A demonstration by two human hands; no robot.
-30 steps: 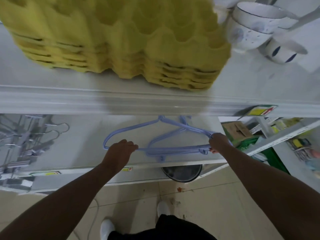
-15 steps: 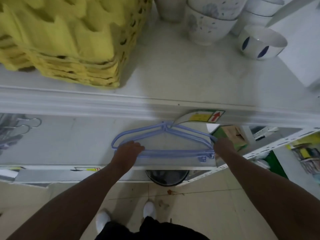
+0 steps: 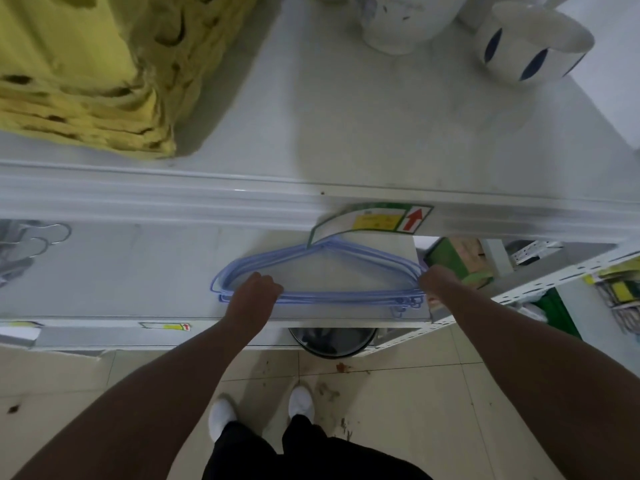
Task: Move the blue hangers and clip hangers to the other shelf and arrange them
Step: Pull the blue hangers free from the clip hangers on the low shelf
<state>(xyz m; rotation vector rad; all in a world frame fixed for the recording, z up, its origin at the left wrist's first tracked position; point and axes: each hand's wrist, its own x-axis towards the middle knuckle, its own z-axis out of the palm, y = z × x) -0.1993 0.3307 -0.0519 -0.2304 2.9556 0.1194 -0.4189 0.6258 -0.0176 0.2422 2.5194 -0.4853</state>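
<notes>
Left hand [image 3: 254, 292] and right hand [image 3: 437, 281] gripping stacked blue hangers [image 3: 322, 271] on lower shelf [image 3: 121, 271], red-arrow label [image 3: 381, 221] unreadable, bowls [image 3: 530, 46] above

So from my feed there are 2 white shelves stacked here. The upper shelf [image 3: 311, 133] has a pile of yellow trays [image 3: 86, 71] at its left end and white bowls with blue marks [image 3: 530, 43] toward the back right corner. The lower shelf [image 3: 138, 271] has a bunch of blue hangers [image 3: 318, 271] lying flat near its right end, close to the front edge, and some metal clip hangers [image 3: 24, 247] way off at the left end. Beige tile floor [image 3: 433, 393] below.
</notes>
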